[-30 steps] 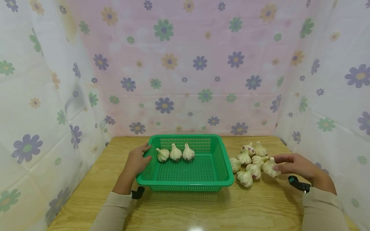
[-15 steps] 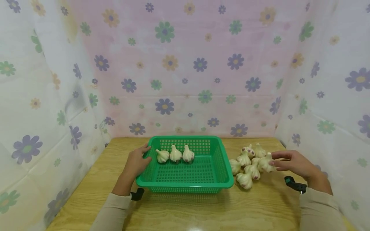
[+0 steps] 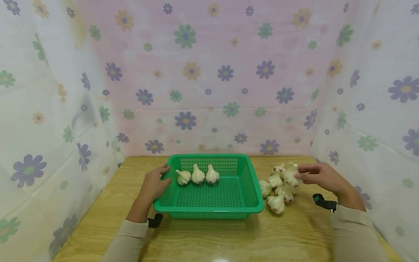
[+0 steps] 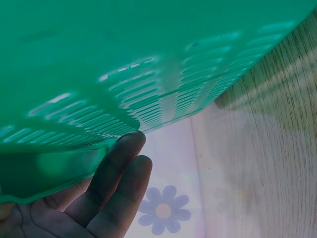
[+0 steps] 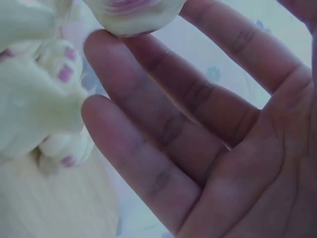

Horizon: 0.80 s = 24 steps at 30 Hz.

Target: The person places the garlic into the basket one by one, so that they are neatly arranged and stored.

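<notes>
Garlic bulb [image 3: 290, 176], one: cream-white, flushed purple at the base, neck upward; held over the rear of the heap [image 3: 284, 193], to the right of the basket. Whether it touches the bulbs below cannot be told. Handling, as judged: light; firm in the body; glossy skin, likely a little slippery; may bruise or shed skin if squeezed hard. Best hold: a fingertip pinch across the round body, just below the neck.

Right hand [image 3: 322, 177]: thumb and fingertips partly closed on that bulb from its right side; palm clear of it, the lower fingers nearly straight in the right wrist view.

Heap: similar bulbs, crowded together, leaning at various angles.

Green basket [image 3: 209, 210]: plastic, slotted walls, set level; three bulbs [image 3: 198, 175] in a row toward its far left, the leftmost tilted.

Left hand [image 3: 156, 183]: holds the basket's left rim, thumb and forefinger spread at the lip, other fingers slightly bent along the outer wall; firmness of grip cannot be told.

Table [image 3: 183, 240]: pale wood grain, under all; flowered cloth [image 3: 209, 54] behind.

Changes against the frame half a second earlier: right hand and its bulb shifted leftward and farther back; basket, its row and left hand unaltered.
</notes>
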Each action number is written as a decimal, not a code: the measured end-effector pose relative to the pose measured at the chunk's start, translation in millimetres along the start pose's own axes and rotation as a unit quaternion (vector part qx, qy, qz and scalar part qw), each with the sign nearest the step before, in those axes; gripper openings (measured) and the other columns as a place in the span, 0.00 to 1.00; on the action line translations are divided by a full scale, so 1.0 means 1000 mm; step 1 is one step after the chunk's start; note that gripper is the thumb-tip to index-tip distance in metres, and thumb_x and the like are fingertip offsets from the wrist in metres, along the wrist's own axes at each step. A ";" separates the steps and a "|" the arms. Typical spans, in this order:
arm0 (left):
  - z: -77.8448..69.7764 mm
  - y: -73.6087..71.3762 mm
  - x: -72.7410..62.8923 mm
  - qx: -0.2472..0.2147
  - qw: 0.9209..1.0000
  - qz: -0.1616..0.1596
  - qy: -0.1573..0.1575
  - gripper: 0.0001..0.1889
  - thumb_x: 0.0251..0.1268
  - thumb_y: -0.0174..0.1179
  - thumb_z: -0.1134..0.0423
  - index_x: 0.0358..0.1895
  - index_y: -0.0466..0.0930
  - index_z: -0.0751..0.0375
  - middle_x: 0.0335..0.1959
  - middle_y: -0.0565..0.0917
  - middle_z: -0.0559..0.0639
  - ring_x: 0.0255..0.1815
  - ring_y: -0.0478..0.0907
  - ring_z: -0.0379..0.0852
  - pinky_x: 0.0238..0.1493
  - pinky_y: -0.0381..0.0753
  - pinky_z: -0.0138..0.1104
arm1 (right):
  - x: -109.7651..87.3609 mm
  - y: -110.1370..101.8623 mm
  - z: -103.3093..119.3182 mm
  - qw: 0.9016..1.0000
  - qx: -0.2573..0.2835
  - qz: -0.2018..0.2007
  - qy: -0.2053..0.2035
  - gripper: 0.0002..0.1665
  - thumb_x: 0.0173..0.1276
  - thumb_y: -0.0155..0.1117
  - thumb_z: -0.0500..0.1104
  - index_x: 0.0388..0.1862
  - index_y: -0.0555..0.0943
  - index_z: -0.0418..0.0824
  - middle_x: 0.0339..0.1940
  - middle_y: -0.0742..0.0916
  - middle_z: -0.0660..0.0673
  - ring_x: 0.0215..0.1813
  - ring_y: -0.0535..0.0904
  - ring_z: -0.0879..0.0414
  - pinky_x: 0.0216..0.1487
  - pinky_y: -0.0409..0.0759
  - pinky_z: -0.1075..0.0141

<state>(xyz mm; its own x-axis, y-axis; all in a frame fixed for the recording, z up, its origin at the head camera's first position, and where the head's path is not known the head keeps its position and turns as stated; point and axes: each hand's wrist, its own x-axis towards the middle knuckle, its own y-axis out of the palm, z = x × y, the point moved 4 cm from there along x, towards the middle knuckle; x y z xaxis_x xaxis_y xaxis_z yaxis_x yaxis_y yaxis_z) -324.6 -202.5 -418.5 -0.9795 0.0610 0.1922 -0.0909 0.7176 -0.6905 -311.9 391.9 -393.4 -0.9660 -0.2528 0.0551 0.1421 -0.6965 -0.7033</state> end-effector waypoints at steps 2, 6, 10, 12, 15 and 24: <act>0.000 0.000 0.000 -0.001 1.000 0.003 -0.002 0.29 0.71 0.61 0.67 0.75 0.71 0.63 0.82 0.63 0.55 0.11 0.56 0.40 0.16 0.68 0.32 | 0.003 0.001 0.005 1.000 0.003 0.000 -0.001 0.35 0.77 0.64 0.54 0.73 0.75 0.34 0.70 0.79 0.29 0.51 0.88 0.54 0.54 0.86 0.52; 0.000 0.000 0.000 -0.003 1.000 0.004 -0.002 0.29 0.71 0.61 0.67 0.75 0.71 0.63 0.82 0.63 0.55 0.11 0.55 0.40 0.17 0.67 0.32 | 0.009 0.002 0.017 1.000 0.013 0.002 -0.007 0.35 0.77 0.64 0.53 0.72 0.75 0.32 0.70 0.79 0.28 0.51 0.88 0.52 0.55 0.85 0.48; -0.001 0.000 -0.001 0.005 1.000 -0.001 0.004 0.29 0.70 0.60 0.67 0.75 0.72 0.62 0.81 0.64 0.55 0.12 0.53 0.40 0.17 0.65 0.32 | 0.019 0.006 0.031 1.000 0.020 0.001 -0.020 0.32 0.75 0.66 0.52 0.68 0.79 0.32 0.68 0.80 0.28 0.49 0.88 0.52 0.52 0.87 0.53; -0.001 -0.001 -0.001 0.008 1.000 -0.003 0.006 0.29 0.70 0.59 0.67 0.75 0.72 0.62 0.81 0.64 0.55 0.12 0.52 0.40 0.16 0.64 0.32 | 0.025 0.008 0.038 0.999 0.023 0.000 -0.031 0.30 0.74 0.68 0.51 0.65 0.82 0.33 0.65 0.82 0.29 0.49 0.89 0.52 0.50 0.87 0.56; -0.001 -0.001 -0.001 0.010 1.000 -0.004 0.007 0.29 0.70 0.59 0.67 0.75 0.72 0.62 0.81 0.65 0.55 0.12 0.52 0.40 0.16 0.64 0.31 | 0.034 0.012 0.048 0.998 0.028 0.000 -0.052 0.26 0.73 0.69 0.50 0.62 0.85 0.35 0.63 0.84 0.30 0.47 0.89 0.52 0.47 0.87 0.58; -0.003 -0.002 -0.002 0.006 1.000 -0.001 0.006 0.29 0.70 0.59 0.67 0.75 0.72 0.63 0.81 0.64 0.56 0.10 0.54 0.40 0.16 0.66 0.32 | 0.054 0.021 0.074 0.993 0.041 0.003 -0.110 0.19 0.75 0.67 0.46 0.58 0.87 0.38 0.59 0.87 0.34 0.49 0.87 0.61 0.49 0.85 0.64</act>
<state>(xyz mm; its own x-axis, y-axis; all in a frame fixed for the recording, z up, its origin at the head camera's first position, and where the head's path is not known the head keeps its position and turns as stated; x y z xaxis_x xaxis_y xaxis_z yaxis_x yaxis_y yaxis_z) -321.8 -201.5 -415.7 -0.9771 0.0688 0.2016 -0.0942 0.7091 -0.6988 -345.1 313.3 -352.7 -0.8959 -0.3913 0.2105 0.1739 -0.7448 -0.6442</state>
